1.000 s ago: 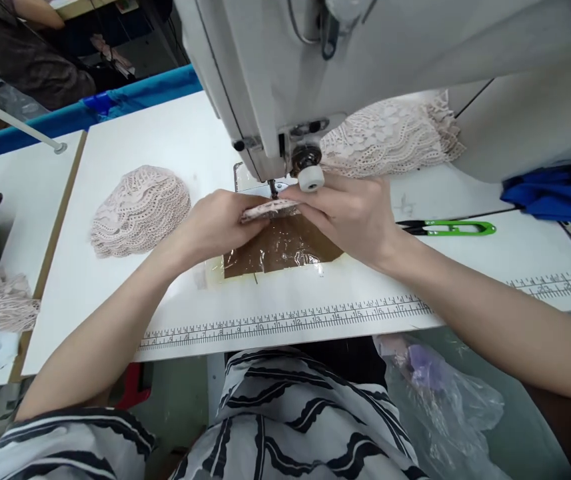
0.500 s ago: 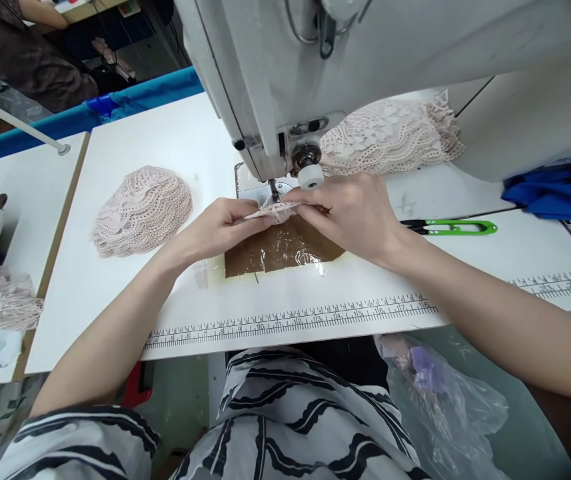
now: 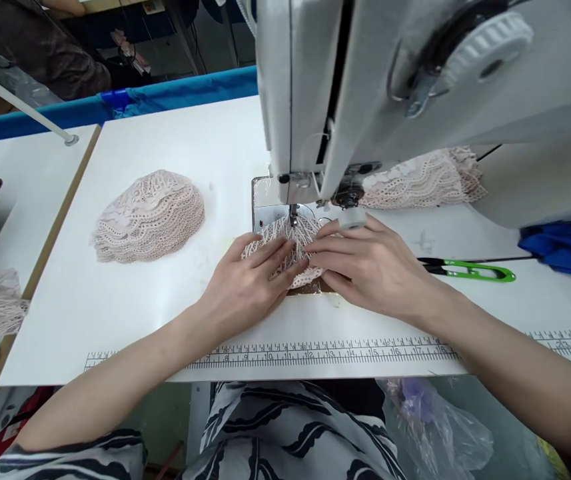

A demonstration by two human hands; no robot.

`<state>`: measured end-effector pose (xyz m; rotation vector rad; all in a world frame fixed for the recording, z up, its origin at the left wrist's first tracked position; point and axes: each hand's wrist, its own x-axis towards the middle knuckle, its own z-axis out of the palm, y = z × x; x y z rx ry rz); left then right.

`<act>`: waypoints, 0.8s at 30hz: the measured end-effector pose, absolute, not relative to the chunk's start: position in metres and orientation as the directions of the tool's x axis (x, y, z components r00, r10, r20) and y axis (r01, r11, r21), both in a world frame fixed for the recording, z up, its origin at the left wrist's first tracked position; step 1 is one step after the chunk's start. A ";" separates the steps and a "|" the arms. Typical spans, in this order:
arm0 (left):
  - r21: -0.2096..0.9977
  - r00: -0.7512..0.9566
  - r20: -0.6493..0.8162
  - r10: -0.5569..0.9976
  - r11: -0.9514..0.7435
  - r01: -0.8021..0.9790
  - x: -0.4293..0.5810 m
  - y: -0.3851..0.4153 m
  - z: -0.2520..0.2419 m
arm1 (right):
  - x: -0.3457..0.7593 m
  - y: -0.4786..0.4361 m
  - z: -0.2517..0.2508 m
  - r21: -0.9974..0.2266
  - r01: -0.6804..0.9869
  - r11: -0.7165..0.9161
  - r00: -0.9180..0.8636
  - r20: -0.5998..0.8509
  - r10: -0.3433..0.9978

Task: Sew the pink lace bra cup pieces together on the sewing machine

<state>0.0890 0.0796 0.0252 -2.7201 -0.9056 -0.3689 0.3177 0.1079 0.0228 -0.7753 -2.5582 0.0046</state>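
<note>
A pale pink lace piece [image 3: 285, 248] lies spread under the presser foot [image 3: 293, 215] of a sewing machine [image 3: 310, 93]. My left hand [image 3: 260, 277] rests flat on its left side, fingers stretched toward the middle. From the right, my right hand [image 3: 365, 263] lies on the lace with its fingers extended, just below the machine's white knob. Both hands press the lace onto the plate rather than gripping it. A strip of the brown sheet [image 3: 315, 287] shows under its near edge.
A stack of lace pieces [image 3: 150, 217] sits on the left. More lace [image 3: 425, 180] lies behind the needle area. Green thread snips [image 3: 475, 269] are at the right, near blue cloth [image 3: 562, 250]. A printed ruler [image 3: 315, 353] runs along the front edge. Another person [image 3: 35, 47] is at upper left.
My hands have gone from pinching the folded lace edge at the needle to lying flat on the lace, now spread toward me over the brown sheet. The camera view has shifted.
</note>
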 end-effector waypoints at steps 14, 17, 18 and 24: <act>-0.078 0.750 0.333 0.572 -0.776 0.626 0.086 0.084 0.020 | 0.317 0.107 0.025 -0.122 0.534 0.837 -0.739 0.414 0.532; -0.070 0.744 0.336 0.578 -0.772 0.631 0.085 0.086 0.018 | 0.316 0.107 0.024 -0.122 0.545 0.830 -0.737 0.402 0.543; -0.073 0.744 0.334 0.578 -0.771 0.632 0.085 0.087 0.018 | 0.316 0.107 0.024 -0.118 0.550 0.827 -0.736 0.400 0.546; -0.065 0.737 0.339 0.585 -0.767 0.638 0.082 0.094 0.013 | 0.315 0.111 0.019 -0.070 0.580 0.811 -0.720 0.421 0.552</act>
